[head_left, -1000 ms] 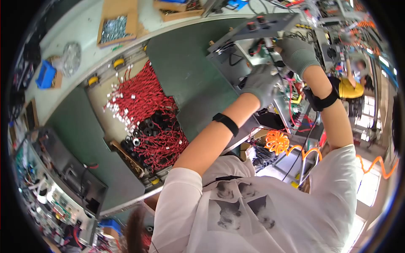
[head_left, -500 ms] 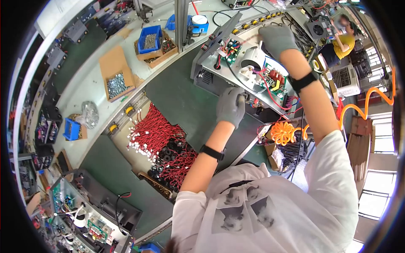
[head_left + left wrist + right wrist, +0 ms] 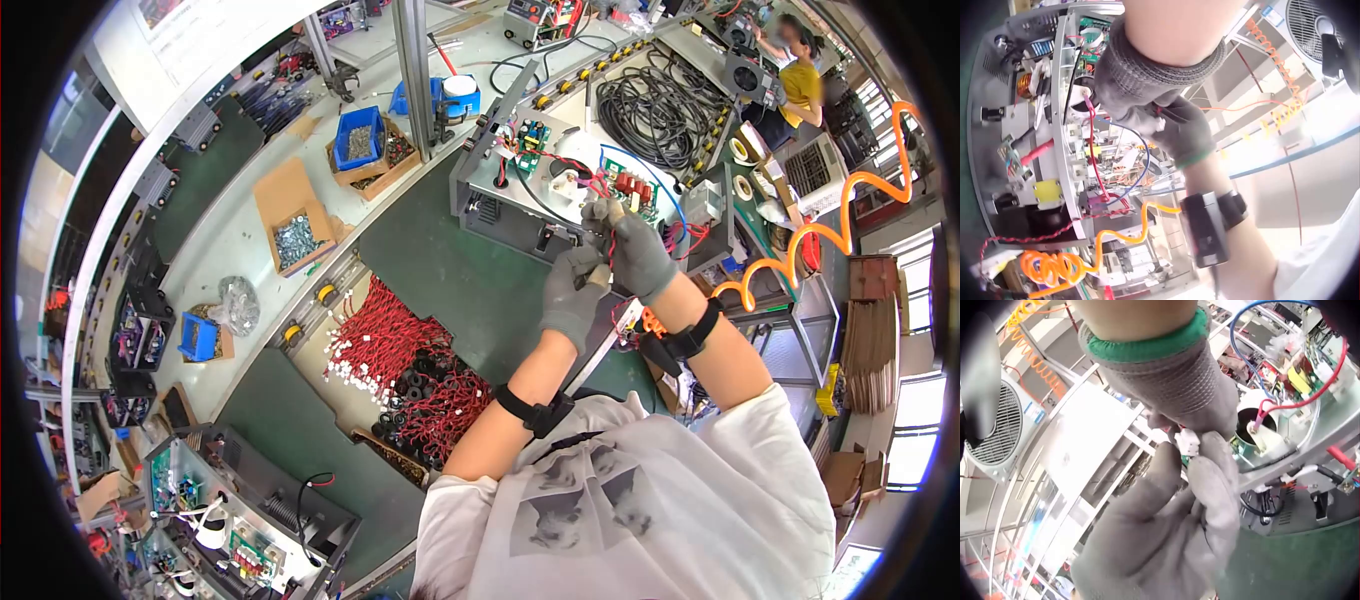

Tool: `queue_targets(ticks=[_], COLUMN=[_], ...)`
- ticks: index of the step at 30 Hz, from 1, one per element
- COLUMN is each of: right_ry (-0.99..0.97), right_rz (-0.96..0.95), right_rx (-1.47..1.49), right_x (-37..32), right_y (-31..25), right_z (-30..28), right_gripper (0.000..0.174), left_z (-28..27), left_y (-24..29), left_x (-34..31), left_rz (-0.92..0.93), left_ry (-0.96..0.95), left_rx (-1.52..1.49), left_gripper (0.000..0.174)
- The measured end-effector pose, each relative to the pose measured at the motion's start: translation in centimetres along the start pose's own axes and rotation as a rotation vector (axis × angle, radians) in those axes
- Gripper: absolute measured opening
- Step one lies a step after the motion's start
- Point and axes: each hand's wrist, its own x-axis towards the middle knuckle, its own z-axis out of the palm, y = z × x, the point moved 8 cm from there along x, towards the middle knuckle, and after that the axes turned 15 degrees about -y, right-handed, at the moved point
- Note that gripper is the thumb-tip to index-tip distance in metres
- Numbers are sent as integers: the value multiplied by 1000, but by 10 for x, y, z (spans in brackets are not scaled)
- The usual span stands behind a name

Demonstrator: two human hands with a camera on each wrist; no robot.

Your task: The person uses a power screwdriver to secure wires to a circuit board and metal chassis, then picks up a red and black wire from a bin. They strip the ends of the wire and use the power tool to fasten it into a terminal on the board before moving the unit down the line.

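Note:
Both gloved hands meet at the near edge of an open grey electronics unit (image 3: 515,232). My left hand (image 3: 572,298) has its thumb and forefinger at a small white plug connector (image 3: 1188,442), pinching it. Just above it, my right hand (image 3: 640,258) grips the red wire of that connector; its fingertips are partly hidden in the right wrist view. Inside the unit are a green circuit board (image 3: 530,143) and a blue wire (image 3: 668,182) arching over the side. A red wire (image 3: 1092,156) runs down beside the hands in the left wrist view.
A pile of red wires (image 3: 385,335) with white connectors lies to the left, black rings beside it. Coiled black cables (image 3: 660,105) lie behind the unit. An orange coiled hose (image 3: 800,245) hangs at the right. A screw box (image 3: 297,243) sits on the back ledge.
My right hand has come back from the unit's far side to its near edge. My left hand has moved right to join it, and the connector now shows between them.

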Motion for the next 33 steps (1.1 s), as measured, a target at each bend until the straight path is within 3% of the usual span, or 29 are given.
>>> queue_targets(ticks=[1, 3, 5, 9, 11, 12, 16, 20, 22, 25, 27, 29, 31, 32, 33], right_ry=[85, 35, 209, 180, 100, 30, -89, -43, -50, -70, 208, 364, 442, 424, 455], right_rz=[-50, -125, -133, -128, 195, 190, 163, 167, 133, 19, -12, 142, 181, 182, 169], right_rx=[33, 75, -25, 95, -565, -686, -898, -965, -1366, -1576, -1668, -1746, -1891, -1899, -1901], right_x=[-3, 0, -4, -5, -8, -12, -19, -22, -22, -19, -22, -27, -31, -30, -32], right_y=[1, 8, 6, 3, -4, -11, -22, -32, -42, -46, -62, -74, -73, -69, -67], right_z=[-7, -17, -28, -17, -16, -16, -14, -9, -3, -6, -28, -57, -73, -77, -79], right_gripper=[23, 31, 32, 34, 31, 28, 22, 18, 21, 17, 16, 19, 18, 18, 18], left_z=[-1, 4, 12, 2, -11, -16, -15, 0, 4, 5, 2, -24, -52, -60, -59], left_y=[2, 6, 19, 17, 32, 34, 43, 41, 38, 26, 30, 6, -24, -46, -45], left_x=[-3, -11, -19, -20, -23, -24, -22, -14, -9, 5, 16, 31, 39, 51, 55], left_rz=[-14, -34, 62, 155, 276, 253, 299, 270, 277, 237, 196, 84, -102, -228, -228], left_ry=[19, 40, 85, 164, 310, 336, 306, 181, 165, 123, 260, 377, 536, 461, 473], left_rx=[102, 210, 197, 357, 410, 435, 370, 653, 751, 670, 891, 927, 768, 600, 588], left_gripper=[28, 28, 26, 32, 38, 43, 39, 44, 43, 43, 44, 47, 50, 55, 55])
